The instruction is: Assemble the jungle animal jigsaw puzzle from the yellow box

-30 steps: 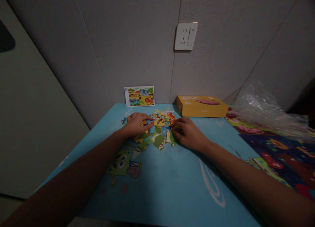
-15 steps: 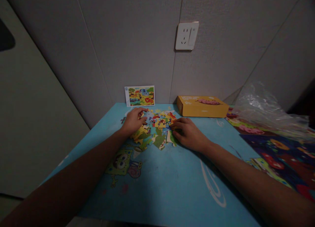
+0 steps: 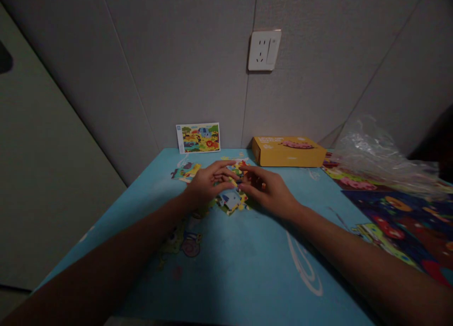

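Observation:
On the blue cartoon-printed table, my left hand and my right hand meet over a pile of colourful jigsaw pieces. The fingertips of both hands pinch together on puzzle pieces at the middle of the pile. A couple of loose pieces lie apart to the left of my left hand. Much of the pile is hidden under my fingers.
A small reference picture card leans on the grey wall. A yellow puzzle box lies at the back. Crumpled clear plastic and a dark colourful printed sheet fill the right side. A wall socket sits above.
My left hand moved right and my right hand moved left, so they now meet over the pile. The spread of pieces is bunched under them, with a few left out at the left.

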The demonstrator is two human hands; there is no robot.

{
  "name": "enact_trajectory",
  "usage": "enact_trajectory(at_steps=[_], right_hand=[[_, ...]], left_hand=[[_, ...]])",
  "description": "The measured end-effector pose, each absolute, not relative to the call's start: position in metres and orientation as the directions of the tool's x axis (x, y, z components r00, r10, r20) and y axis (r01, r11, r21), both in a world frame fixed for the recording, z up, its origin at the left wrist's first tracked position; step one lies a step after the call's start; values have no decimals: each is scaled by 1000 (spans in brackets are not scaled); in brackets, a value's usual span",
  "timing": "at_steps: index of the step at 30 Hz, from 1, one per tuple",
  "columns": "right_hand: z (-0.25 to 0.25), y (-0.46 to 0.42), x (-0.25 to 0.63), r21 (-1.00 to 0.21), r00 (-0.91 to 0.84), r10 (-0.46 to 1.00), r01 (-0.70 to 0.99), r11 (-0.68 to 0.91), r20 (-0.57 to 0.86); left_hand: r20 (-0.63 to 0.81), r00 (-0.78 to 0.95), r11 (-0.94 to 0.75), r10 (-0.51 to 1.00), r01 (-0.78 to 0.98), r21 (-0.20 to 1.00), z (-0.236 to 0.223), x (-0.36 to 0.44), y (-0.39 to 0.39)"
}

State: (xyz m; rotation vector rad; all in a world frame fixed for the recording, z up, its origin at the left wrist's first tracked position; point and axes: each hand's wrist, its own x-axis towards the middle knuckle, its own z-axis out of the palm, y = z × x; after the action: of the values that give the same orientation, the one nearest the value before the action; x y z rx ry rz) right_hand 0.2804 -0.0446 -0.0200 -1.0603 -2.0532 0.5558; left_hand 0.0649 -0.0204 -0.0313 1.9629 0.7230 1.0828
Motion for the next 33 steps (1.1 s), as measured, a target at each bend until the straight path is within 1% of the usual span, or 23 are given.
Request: enact_trajectory(at_steps=[2, 4, 7, 9, 12, 15, 16, 18, 19, 21, 23, 25, 27, 29, 31, 33], right_hand=[[-24, -46, 277, -770, -447, 825, 367, 522, 346], [-29, -46, 274, -854, -488, 819, 245, 459, 301], [-32, -46, 273, -904, -496, 821, 147, 401, 283], [-30, -47, 274, -912, -513, 815, 136, 387, 270], [-25, -50, 278, -905, -531, 812, 180, 387, 242], [-22, -50, 283, -868, -531, 824, 294, 400, 199], [-22, -49, 284, -851, -529, 829, 337, 402, 182], [-22, -45, 287, -822, -487, 857, 410, 396, 169], [-22, -42, 288, -811, -436, 882, 440, 385, 182], [-22, -36, 291, -789, -269, 933, 507, 347, 238], [-23, -30, 295, -749, -102, 955, 599, 282, 278], [-24, -25, 299, -670, -26, 962, 713, 209, 272], [-27, -22, 301, -559, -36, 964, 809, 183, 264], [-29, -21, 302, -459, -74, 955, 864, 205, 288], [-31, -22, 301, -402, -101, 943, 886, 230, 318], [-31, -23, 300, -387, -116, 939, 890, 243, 323]], left_hand=[[431, 538, -571, 724, 119, 812, -33, 69, -24], [423, 556, -582, 715, 139, 801, -34, 70, -25], [437, 545, -588, 716, 132, 798, -30, 69, -26], [484, 537, -652, 691, 175, 737, -24, 67, -27], [540, 580, -778, 610, 307, 548, -16, 62, -29], [465, 674, -813, 574, 403, 420, -15, 55, -27], [420, 688, -803, 592, 453, 388, -17, 53, -26], [340, 660, -743, 670, 590, 317, -23, 51, -23], [306, 628, -698, 716, 657, 284, -26, 50, -21], [265, 558, -614, 786, 751, 242, -31, 50, -17], [253, 515, -568, 819, 788, 237, -35, 50, -13], [255, 495, -551, 831, 796, 251, -37, 50, -9], [270, 484, -547, 833, 793, 269, -36, 50, -7], [294, 470, -547, 832, 781, 301, -34, 50, -4], [337, 439, -545, 833, 757, 361, -32, 50, -3], [403, 352, -517, 845, 730, 447, -31, 50, -2]])
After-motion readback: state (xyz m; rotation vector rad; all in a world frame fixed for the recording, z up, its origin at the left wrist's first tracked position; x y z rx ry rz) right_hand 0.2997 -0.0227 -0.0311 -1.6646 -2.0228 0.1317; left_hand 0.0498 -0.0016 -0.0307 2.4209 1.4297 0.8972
